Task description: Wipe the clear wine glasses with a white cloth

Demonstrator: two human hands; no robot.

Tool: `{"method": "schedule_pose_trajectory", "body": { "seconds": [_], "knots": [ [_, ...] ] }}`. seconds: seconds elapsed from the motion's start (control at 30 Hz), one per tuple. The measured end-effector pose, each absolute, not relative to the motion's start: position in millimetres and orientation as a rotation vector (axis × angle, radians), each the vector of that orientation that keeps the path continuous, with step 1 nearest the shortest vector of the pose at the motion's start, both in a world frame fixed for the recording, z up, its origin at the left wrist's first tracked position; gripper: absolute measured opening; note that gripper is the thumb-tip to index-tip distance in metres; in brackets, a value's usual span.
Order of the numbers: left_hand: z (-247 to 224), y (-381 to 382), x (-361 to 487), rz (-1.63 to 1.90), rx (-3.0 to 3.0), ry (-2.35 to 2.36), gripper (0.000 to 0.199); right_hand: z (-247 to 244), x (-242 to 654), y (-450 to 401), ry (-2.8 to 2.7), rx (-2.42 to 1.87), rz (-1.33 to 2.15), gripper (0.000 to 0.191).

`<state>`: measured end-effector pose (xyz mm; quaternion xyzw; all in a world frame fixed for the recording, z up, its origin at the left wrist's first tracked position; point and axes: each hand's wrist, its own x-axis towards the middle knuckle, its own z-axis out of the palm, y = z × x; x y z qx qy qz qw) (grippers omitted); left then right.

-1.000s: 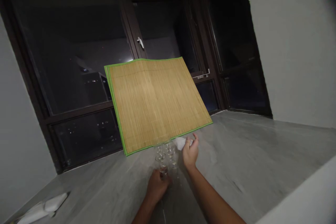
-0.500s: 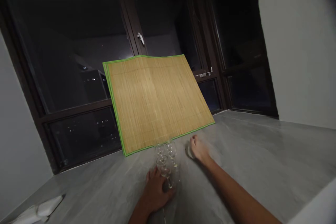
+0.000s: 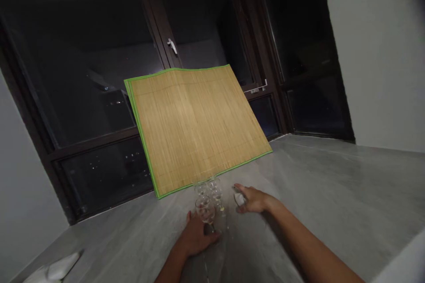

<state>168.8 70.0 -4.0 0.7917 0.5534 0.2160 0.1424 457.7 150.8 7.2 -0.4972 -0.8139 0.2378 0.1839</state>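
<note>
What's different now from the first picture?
The right hand and the small white thing at its fingers moved right and closer to you. The clear, stemmed front glass came slightly closer too, with the left hand around its stem. I can't tell if either grip is tight. The tan, green-edged slatted mat stayed propped up.

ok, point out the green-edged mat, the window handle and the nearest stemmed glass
Green-edged mat (image 3: 199, 124): head view, middle of its face.
Window handle (image 3: 173, 47): head view, white lever.
Nearest stemmed glass (image 3: 205, 210): head view, bowl.
</note>
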Motion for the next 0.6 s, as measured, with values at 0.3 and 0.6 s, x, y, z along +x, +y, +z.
{"method": "schedule_pose_trajectory", "body": {
  "seconds": [0.3, 0.6],
  "knots": [
    [3, 88, 181, 0.457, 2.347, 1.628, 0.080, 3, 453, 155, -2.194, -1.531, 0.408, 0.095],
    [-2, 80, 171, 0.185, 2.408, 1.692, 0.070, 2, 450, 156, -2.141, -1.571, 0.416, 0.088]
  ]
}}
